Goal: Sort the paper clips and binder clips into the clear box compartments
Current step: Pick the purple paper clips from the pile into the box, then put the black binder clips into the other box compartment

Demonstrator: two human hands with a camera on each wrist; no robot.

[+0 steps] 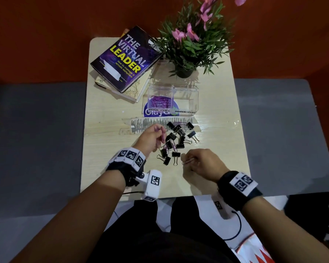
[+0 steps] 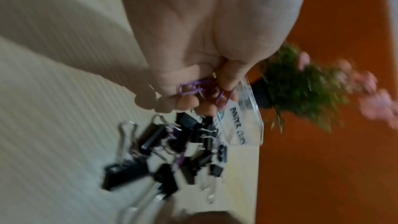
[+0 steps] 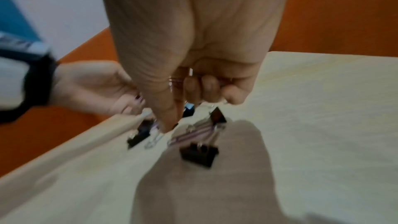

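Note:
A heap of black binder clips point(image 1: 177, 140) mixed with a few purple paper clips lies on the pale table point(image 1: 106, 145), in front of the clear box point(image 1: 172, 100). The box's left compartment holds purple paper clips point(image 1: 160, 101); the right one looks empty. My left hand point(image 1: 153, 136) hovers at the heap's left edge, its fingers curled round several purple paper clips point(image 2: 202, 89). My right hand point(image 1: 198, 162) is at the heap's near side, with a purple paper clip point(image 1: 187, 161) pinched in its fingertips. The same heap point(image 2: 172, 151) shows blurred in the left wrist view.
A stack of books point(image 1: 125, 59) lies at the table's back left. A potted plant with pink flowers point(image 1: 190, 40) stands behind the box. A strip of clear tape point(image 1: 160, 123) crosses the table in front of the box. Grey floor lies on both sides.

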